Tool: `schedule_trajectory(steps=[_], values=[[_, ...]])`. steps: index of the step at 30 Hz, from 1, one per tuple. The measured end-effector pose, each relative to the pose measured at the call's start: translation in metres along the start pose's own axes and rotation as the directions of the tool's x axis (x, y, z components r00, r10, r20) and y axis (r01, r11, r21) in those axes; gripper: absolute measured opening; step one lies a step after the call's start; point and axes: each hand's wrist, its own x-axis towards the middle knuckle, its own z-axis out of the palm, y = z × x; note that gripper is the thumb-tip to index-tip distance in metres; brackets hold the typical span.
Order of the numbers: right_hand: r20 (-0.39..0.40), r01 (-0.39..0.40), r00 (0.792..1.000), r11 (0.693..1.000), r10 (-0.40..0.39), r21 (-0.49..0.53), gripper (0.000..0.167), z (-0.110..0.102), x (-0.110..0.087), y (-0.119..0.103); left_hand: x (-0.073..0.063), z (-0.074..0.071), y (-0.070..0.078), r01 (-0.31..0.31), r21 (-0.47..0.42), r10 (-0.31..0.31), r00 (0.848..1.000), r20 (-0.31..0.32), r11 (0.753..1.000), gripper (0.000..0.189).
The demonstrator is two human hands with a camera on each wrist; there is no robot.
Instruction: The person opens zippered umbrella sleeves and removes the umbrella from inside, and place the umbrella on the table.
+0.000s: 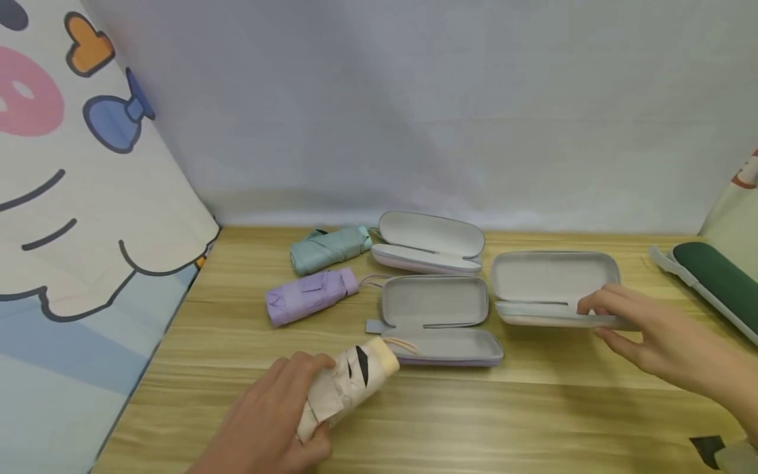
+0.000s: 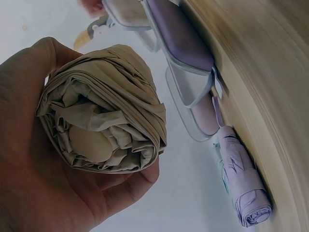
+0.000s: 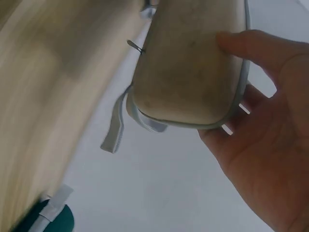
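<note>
In the head view my left hand [image 1: 266, 418] grips a beige folded umbrella [image 1: 340, 392] at the front, its pale handle end and strap loop pointing up and right. The left wrist view shows the rolled fabric end of that umbrella [image 2: 108, 116], with fingers and thumb around it. On the right, my right hand [image 1: 663, 326] pinches the lower half of an opened beige umbrella case [image 1: 553, 280], thumb below and fingers inside. Seen from the right wrist, the thumb presses the beige shell [image 3: 190, 67]. Between the hands lies an opened purple case [image 1: 435, 299].
Behind the purple case stands another opened case [image 1: 431, 232]. To the left lie a purple folded umbrella [image 1: 310, 296] and a teal folded umbrella [image 1: 328, 250]. A dark green case [image 1: 719, 280] rests at the table's right side. A pale curtain [image 1: 438, 118] hangs behind the wooden table [image 1: 474, 421].
</note>
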Motion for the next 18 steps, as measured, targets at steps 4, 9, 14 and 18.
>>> schedule_trajectory(steps=[4,9,14,18], values=[[0.022,0.015,1.000,0.998,-0.014,-0.058,0.055,0.013,0.007,0.017,-0.001,0.001,-0.003,0.003,0.025,-0.003,1.000,0.002,1.000,0.073],[0.083,-0.001,0.997,0.998,0.006,-0.066,0.057,0.026,0.018,0.036,-0.001,0.002,-0.004,0.045,0.048,-0.046,0.999,0.019,0.998,0.070],[0.138,-0.060,0.988,0.996,0.068,-0.061,0.050,0.036,0.022,0.054,-0.001,0.003,-0.005,0.116,0.062,-0.119,0.992,0.052,0.991,0.067],[0.163,-0.091,0.982,0.994,0.099,-0.057,0.046,0.042,0.025,0.063,-0.002,0.003,-0.009,0.142,0.076,-0.146,0.988,0.048,0.987,0.067]])
